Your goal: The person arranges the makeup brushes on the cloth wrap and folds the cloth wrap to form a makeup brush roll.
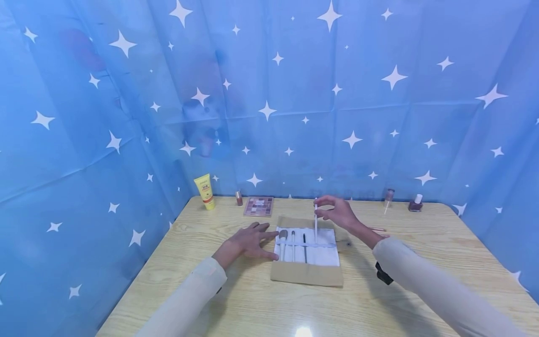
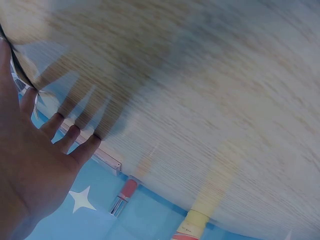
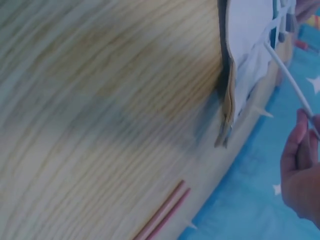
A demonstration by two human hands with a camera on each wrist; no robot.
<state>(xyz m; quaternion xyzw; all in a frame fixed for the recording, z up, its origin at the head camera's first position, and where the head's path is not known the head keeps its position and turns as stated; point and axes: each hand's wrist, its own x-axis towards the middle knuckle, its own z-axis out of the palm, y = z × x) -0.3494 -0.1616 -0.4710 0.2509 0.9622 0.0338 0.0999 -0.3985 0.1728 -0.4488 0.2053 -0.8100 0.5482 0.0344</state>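
Note:
A tan brush roll [image 1: 306, 276] with a white lining lies unfolded on the table. Its band holds a large fluffy makeup brush [image 1: 283, 243], a slimmer brush [image 1: 293, 245] and a dark thin stick [image 1: 305, 248]. My right hand [image 1: 338, 213] pinches a slender white-handled brush [image 1: 316, 222] near its top; its lower end meets the band, right of the dark stick. In the right wrist view, the white brush [image 3: 290, 77] slants from the fingers to the band. My left hand [image 1: 252, 241] has its fingers spread, touching the roll's left edge and the table.
Along the back stand a yellow tube [image 1: 204, 192], a lipstick [image 1: 239, 198], an eyeshadow palette [image 1: 258, 206], a small brownish tube [image 1: 388, 199] and a nail polish bottle [image 1: 415, 204]. Two thin pinkish sticks [image 3: 162, 212] lie right of the roll. A starred blue curtain [image 1: 269, 93] borders the table.

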